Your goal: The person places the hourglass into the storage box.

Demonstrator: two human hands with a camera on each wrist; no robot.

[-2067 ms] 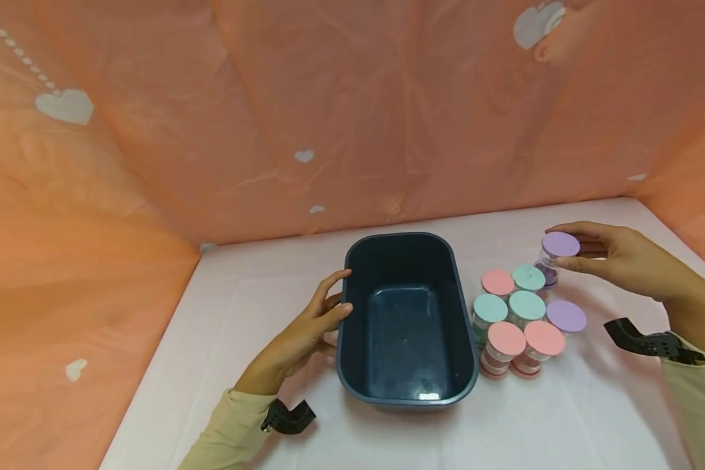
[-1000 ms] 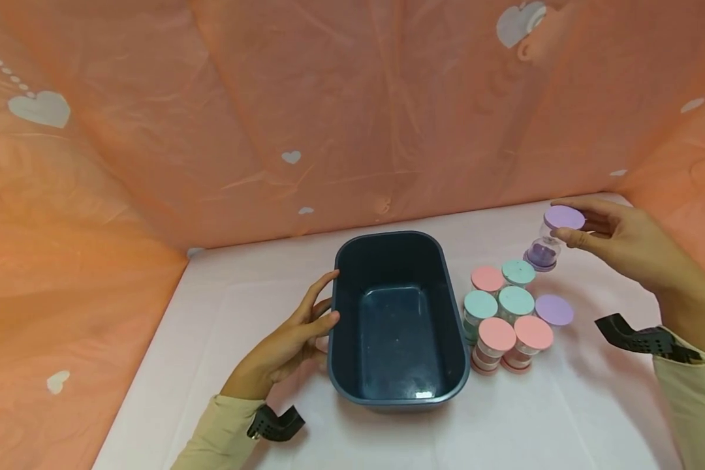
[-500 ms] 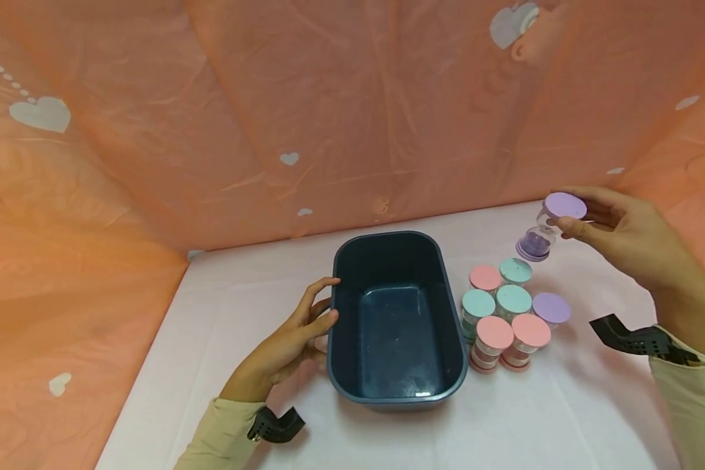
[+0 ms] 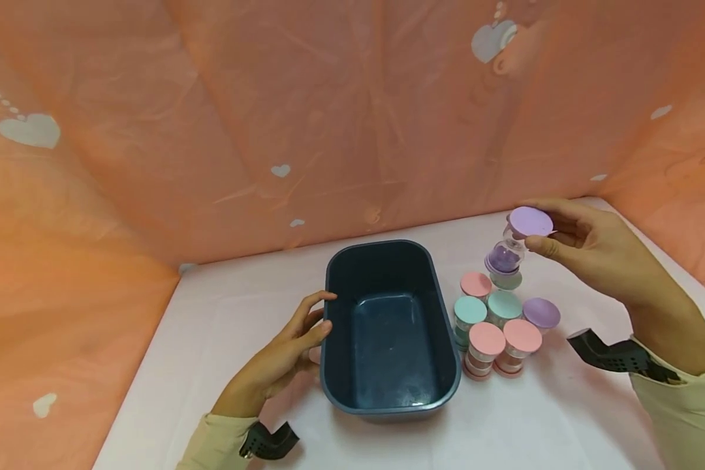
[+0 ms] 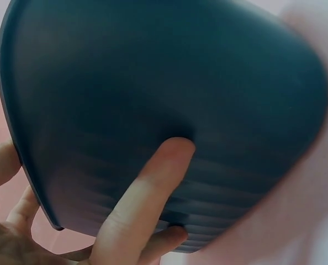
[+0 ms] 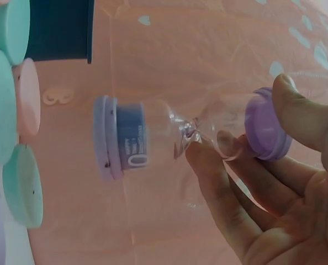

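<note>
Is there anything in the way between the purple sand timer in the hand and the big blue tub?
Nothing visible blocks it. The right hand holds the purple sand timer in the air, above the other timers standing beside the blue tub. The tub is open on top and looks empty, and the left hand only touches its outer side.

Soft, even light fills the scene, tinted warm by the orange backdrop (image 4: 352, 117); shadows on the white table (image 4: 534, 418) are faint. A small glare spot sits on the near inner wall of the dark tub (image 4: 414, 403). Both wrist views are close and blurred, bent at the edges
</note>
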